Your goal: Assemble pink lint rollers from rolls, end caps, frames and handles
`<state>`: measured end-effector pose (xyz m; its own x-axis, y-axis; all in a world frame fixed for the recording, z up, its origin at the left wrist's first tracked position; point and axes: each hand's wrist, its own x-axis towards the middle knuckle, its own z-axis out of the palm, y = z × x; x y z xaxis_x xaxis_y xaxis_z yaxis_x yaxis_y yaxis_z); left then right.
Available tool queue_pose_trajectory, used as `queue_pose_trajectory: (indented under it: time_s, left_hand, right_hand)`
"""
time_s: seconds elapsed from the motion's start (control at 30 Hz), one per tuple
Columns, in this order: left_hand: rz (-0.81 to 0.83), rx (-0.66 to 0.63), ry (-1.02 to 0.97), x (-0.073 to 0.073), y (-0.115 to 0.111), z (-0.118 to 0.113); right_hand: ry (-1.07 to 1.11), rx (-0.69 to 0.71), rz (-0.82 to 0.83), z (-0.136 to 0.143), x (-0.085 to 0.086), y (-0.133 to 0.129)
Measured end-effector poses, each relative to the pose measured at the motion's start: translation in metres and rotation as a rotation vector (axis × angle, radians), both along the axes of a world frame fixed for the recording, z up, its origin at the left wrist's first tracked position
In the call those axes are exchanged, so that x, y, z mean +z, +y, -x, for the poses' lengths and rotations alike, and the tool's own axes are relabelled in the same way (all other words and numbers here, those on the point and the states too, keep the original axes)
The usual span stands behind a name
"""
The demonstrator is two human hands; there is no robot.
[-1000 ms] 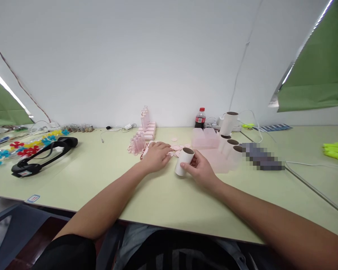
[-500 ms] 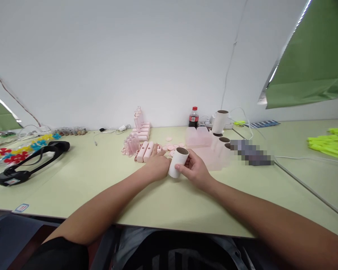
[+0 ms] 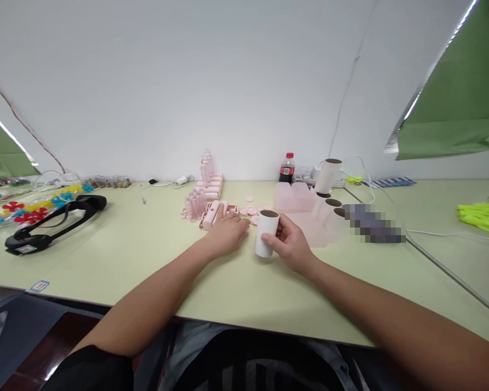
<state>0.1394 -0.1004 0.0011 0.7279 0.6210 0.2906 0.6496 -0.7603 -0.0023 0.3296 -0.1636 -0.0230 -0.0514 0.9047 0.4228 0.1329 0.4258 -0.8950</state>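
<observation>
My right hand (image 3: 291, 243) is closed round the side of a white cardboard tube (image 3: 264, 239), which stands nearly upright with its open end up. To its left, my left hand (image 3: 228, 233) reaches over the pink cases (image 3: 211, 215), fingers apart and bent down; its fingertips are partly hidden, and it holds nothing that I can see. Pink discs (image 3: 250, 210) lie scattered just beyond both hands. Clear pink tubes (image 3: 195, 203) are bunched behind the cases, left of my left hand.
More white tubes (image 3: 329, 176) and translucent pink boxes (image 3: 295, 198) stand on the right. A cola bottle (image 3: 287, 169) is by the wall. Black headgear (image 3: 61, 225) and colourful flowers (image 3: 32, 214) lie left. Cables (image 3: 452, 274) cross the right side.
The view has shifted slightly left. My left hand has drawn back from the tube, leaving a gap. The tube, still in my right hand, is more upright.
</observation>
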Motion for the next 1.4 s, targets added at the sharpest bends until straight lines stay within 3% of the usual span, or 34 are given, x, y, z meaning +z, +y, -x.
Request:
queue_pose_trajectory:
  time_s: [0.07,0.17,0.27,0.67,0.97,1.1,1.23,1.4]
  left_hand:
    - [0.041,0.014,-0.212,0.007,0.001,0.005]
    - [0.228,-0.015,-0.601,0.014,0.004,0.010]
    - [0.363,-0.076,-0.794,0.013,0.001,0.010]
    - [0.291,-0.291,-0.785,0.008,-0.010,0.004]
    - [0.351,-0.282,-0.759,0.006,-0.008,0.004]
    - [0.275,-0.312,-0.769,0.001,-0.008,0.004]
    - [0.162,-0.263,-0.883,0.000,-0.014,0.001]
    - [0.398,-0.338,-0.678,0.004,-0.020,0.001]
  right_hand:
    - [-0.045,0.010,0.008,0.000,0.000,0.000]
    - [-0.135,0.045,0.057,0.000,-0.001,-0.001]
    - [-0.184,0.063,0.087,0.001,-0.001,-0.002]
    - [-0.288,0.033,0.072,0.001,0.002,-0.005]
    - [-0.296,0.021,0.073,0.002,0.002,-0.005]
    - [-0.251,0.019,0.067,0.002,0.001,-0.004]
    - [-0.177,0.004,0.068,0.002,0.002,-0.004]
    - [-0.176,-0.058,-0.001,0.002,0.003,-0.005]
